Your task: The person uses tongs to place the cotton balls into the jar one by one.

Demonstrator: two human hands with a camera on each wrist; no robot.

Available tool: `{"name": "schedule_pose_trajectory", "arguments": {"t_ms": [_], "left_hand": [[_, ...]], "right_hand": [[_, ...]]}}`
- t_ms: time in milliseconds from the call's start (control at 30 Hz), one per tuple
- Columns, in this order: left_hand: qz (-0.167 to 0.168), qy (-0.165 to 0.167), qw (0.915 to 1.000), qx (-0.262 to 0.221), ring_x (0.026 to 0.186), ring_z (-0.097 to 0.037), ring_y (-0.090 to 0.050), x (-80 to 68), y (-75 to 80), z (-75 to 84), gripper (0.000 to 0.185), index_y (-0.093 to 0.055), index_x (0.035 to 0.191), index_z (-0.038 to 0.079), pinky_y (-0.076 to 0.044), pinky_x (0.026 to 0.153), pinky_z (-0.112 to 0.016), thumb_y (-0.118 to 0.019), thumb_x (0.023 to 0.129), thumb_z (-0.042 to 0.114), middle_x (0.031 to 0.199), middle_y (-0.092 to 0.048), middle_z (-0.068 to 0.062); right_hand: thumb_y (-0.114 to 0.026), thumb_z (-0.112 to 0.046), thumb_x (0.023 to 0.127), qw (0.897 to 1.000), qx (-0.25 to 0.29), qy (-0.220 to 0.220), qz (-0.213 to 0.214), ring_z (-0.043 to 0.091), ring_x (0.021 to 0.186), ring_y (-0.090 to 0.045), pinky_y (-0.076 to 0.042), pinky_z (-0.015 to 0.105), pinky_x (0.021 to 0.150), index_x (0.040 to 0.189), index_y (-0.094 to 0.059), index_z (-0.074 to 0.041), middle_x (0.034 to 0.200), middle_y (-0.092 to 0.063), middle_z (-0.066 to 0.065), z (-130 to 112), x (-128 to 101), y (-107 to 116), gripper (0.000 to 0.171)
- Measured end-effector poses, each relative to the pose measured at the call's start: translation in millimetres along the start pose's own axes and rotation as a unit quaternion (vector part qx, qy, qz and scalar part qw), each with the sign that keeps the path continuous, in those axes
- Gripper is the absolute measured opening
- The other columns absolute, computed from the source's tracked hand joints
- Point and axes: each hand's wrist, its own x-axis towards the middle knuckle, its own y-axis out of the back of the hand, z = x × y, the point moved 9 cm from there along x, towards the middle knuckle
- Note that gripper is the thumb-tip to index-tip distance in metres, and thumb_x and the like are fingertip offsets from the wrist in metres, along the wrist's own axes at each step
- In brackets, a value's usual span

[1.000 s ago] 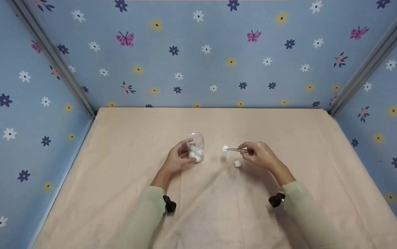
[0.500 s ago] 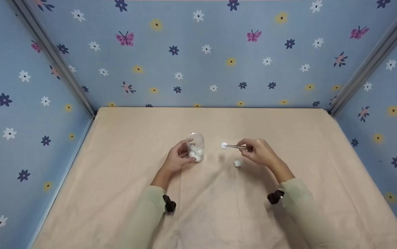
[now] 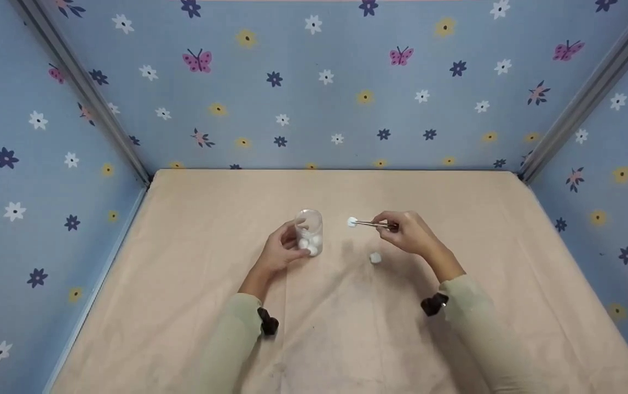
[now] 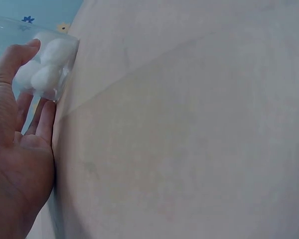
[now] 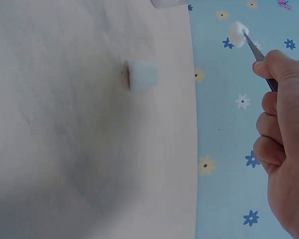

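Observation:
A clear plastic jar (image 3: 309, 232) stands upright on the beige cloth, with several white cotton balls (image 4: 47, 64) inside. My left hand (image 3: 281, 253) grips the jar from its left side. My right hand (image 3: 408, 234) pinches metal tweezers (image 3: 371, 224) that point left. The tweezer tips clamp one white cotton ball (image 3: 352, 221), also seen in the right wrist view as a ball (image 5: 237, 34) raised above the cloth, to the right of the jar. Another cotton ball (image 3: 375, 258) lies loose on the cloth below the tweezers, and the right wrist view shows this loose ball (image 5: 143, 75) too.
The beige cloth (image 3: 346, 328) covers the table, walled on three sides by blue flowered panels (image 3: 314, 82). Metal posts (image 3: 89, 98) stand at the back corners. Black wrist straps (image 3: 268, 323) show at both sleeves.
My right hand has lifted the tweezers and the clamped cotton ball upward and slightly left, toward the jar. The left hand and jar have stayed still.

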Motion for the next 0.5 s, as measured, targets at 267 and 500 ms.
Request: {"name": "schedule_pose_trajectory", "arguments": {"t_ms": [267, 500], "left_hand": [[0.003, -0.002, 1.0000, 0.006, 0.155, -0.043, -0.058, 0.7, -0.6, 1.2, 0.083, -0.051, 0.164, 0.000, -0.050, 0.133, -0.052, -0.088, 0.090, -0.009, 0.160, -0.062, -0.028], [0.009, 0.000, 0.9998, 0.015, 0.153, -0.044, -0.060, 0.1, -0.4, 1.0, 0.081, -0.052, 0.164, 0.001, -0.050, 0.133, -0.055, -0.088, 0.091, -0.007, 0.158, -0.064, -0.028]], "right_hand": [[-0.075, -0.007, 0.102, 1.000, -0.008, 0.006, 0.012, 0.000, 0.060, -0.036, -0.031, 0.023, 0.059, 0.116, -0.084, -0.009, 0.069, -0.066, 0.006, -4.5, 5.8, 4.1, 0.017], [-0.075, -0.006, 0.101, 1.000, -0.002, 0.010, 0.016, 0.001, 0.061, -0.041, -0.034, 0.023, 0.060, 0.116, -0.084, -0.010, 0.075, -0.073, 0.007, -6.8, 9.7, 6.2, 0.018]]}}
